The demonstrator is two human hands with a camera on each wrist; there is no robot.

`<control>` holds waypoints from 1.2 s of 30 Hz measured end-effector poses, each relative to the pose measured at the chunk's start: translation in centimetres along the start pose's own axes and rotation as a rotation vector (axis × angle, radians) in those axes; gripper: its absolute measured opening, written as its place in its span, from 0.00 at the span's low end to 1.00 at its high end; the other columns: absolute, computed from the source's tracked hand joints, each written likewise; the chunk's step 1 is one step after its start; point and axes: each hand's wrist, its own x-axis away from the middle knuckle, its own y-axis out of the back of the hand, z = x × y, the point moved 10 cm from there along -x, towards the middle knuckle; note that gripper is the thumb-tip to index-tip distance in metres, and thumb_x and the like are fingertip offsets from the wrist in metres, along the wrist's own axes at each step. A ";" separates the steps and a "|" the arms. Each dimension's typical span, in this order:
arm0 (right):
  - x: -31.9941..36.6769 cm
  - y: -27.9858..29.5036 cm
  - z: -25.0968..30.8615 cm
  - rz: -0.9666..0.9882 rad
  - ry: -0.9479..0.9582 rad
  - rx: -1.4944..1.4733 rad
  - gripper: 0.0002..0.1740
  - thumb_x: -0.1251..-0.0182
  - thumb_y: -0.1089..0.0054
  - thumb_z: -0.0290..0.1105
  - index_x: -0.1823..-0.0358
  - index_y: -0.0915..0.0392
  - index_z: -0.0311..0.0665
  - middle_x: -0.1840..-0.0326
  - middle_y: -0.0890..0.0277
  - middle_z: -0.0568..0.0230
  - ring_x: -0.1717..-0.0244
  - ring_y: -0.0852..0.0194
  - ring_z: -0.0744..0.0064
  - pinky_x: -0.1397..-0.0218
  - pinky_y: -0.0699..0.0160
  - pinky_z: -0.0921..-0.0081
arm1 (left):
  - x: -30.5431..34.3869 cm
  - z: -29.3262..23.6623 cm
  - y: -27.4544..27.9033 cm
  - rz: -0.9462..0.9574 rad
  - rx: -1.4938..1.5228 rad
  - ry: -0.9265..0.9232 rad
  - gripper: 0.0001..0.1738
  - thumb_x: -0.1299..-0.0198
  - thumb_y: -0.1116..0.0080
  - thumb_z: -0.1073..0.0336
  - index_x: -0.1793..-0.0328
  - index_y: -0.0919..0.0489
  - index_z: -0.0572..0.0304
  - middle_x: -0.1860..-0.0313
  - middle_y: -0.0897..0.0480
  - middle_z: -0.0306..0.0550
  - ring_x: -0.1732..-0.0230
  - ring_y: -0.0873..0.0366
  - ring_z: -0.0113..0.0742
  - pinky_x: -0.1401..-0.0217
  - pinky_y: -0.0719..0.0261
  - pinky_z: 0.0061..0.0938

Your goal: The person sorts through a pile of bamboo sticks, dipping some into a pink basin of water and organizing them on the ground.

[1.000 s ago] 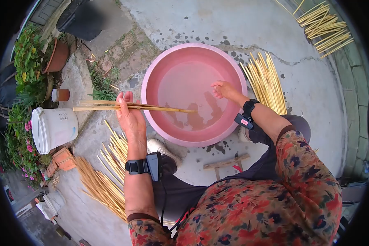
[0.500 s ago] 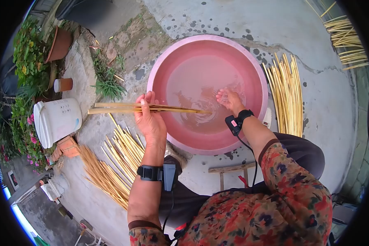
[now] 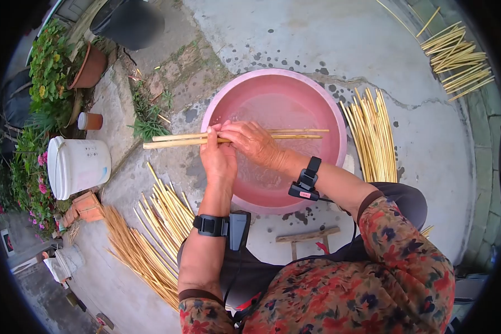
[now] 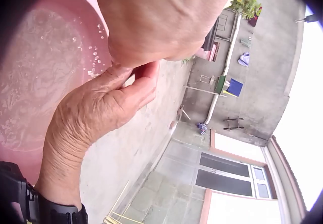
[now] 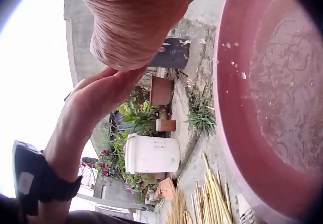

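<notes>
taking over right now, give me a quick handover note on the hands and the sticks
Left hand: grips the bundle of sticks at the basin's left rim.
Right hand: curled over the same bundle, right beside the left hand.
Things: the bundle lies level across the pink basin, above the water. Loose sticks on the ground: left pile, right pile beside the basin, far pile.
Done: one bundle gathered in both hands.
Left: probably wetting it, then the piles; which piles are finished cannot be told.

Overcast daylight, soft and even, shadows faint. Fisheye bends and blackens edges far from the pink basin (image 3: 275, 70). Wrist views: sky (image 5: 30, 57) blown white, close foreground blurred.
</notes>
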 end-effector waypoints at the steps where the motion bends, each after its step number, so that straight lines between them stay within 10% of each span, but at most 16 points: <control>1: 0.3 0.0 0.0 0.014 0.057 0.092 0.20 0.48 0.45 0.27 0.50 0.33 0.46 0.51 0.34 0.66 0.51 0.33 0.65 0.53 0.31 0.69 | 0.3 -0.1 0.4 -0.046 -0.053 -0.011 0.14 0.34 0.63 0.60 0.57 0.32 0.65 0.51 0.28 0.60 0.48 0.30 0.45 0.43 0.31 0.39; 8: 1.8 -1.5 -1.4 0.111 -0.021 -0.004 0.25 0.48 0.45 0.27 0.46 0.36 0.45 0.53 0.32 0.63 0.61 0.27 0.61 0.64 0.24 0.71 | 1.7 -1.2 1.1 -0.110 -0.134 0.059 0.14 0.34 0.63 0.59 0.58 0.32 0.63 0.48 0.28 0.58 0.49 0.29 0.43 0.45 0.30 0.41; 13: 9.6 -4.1 -10.0 0.483 -0.437 0.152 0.24 0.49 0.43 0.28 0.48 0.37 0.44 0.60 0.29 0.60 0.62 0.26 0.59 0.64 0.24 0.67 | 1.5 -6.7 2.6 -0.166 -0.220 -0.055 0.14 0.35 0.61 0.57 0.61 0.32 0.61 0.49 0.27 0.55 0.45 0.30 0.45 0.47 0.29 0.44; 29: 5.3 -0.6 -4.9 0.483 -0.322 0.104 0.20 0.47 0.43 0.32 0.51 0.34 0.46 0.61 0.27 0.64 0.65 0.26 0.62 0.64 0.25 0.68 | 2.6 -6.2 -0.6 0.109 -0.097 0.039 0.10 0.36 0.57 0.63 0.58 0.31 0.64 0.57 0.24 0.56 0.48 0.27 0.49 0.51 0.25 0.49; 36: 3.4 -1.1 -1.2 0.467 -0.292 0.008 0.19 0.43 0.45 0.38 0.50 0.33 0.46 0.63 0.26 0.63 0.63 0.26 0.62 0.62 0.27 0.67 | 2.3 -8.1 2.4 -0.098 -0.143 -0.049 0.14 0.35 0.59 0.58 0.63 0.33 0.64 0.63 0.24 0.54 0.53 0.25 0.51 0.54 0.23 0.51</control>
